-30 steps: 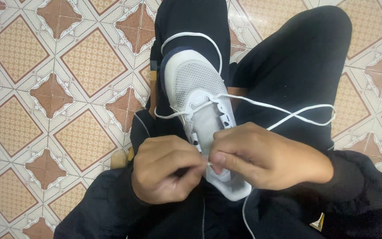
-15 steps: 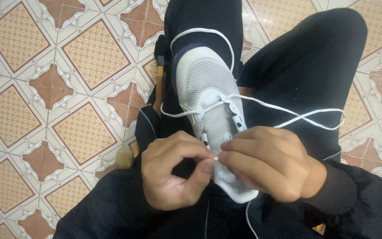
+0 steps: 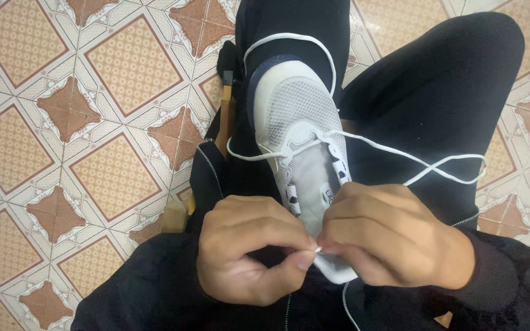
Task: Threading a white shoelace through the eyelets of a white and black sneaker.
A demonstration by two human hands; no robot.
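A white mesh sneaker [image 3: 302, 129] with a dark collar rests on my lap, toe pointing away, against black trousers [image 3: 437, 104]. A white shoelace [image 3: 412, 165] loops out to the right over my thigh and another loop arcs around the toe. My left hand [image 3: 253, 251] and my right hand [image 3: 394, 239] meet at the near end of the shoe. Both pinch the lace tip between thumb and forefinger at the tongue. The eyelets near my fingers are partly hidden.
Patterned floor tiles [image 3: 111, 73] in orange, brown and cream cover the ground all around. A dark strap with a tan piece [image 3: 225, 104] lies along the left of the shoe. My black zipped jacket [image 3: 154, 288] fills the bottom of the view.
My hands have stayed together at the near end of the shoe, fingers working the lace tip slightly. The lace loop on the right has shifted a little.
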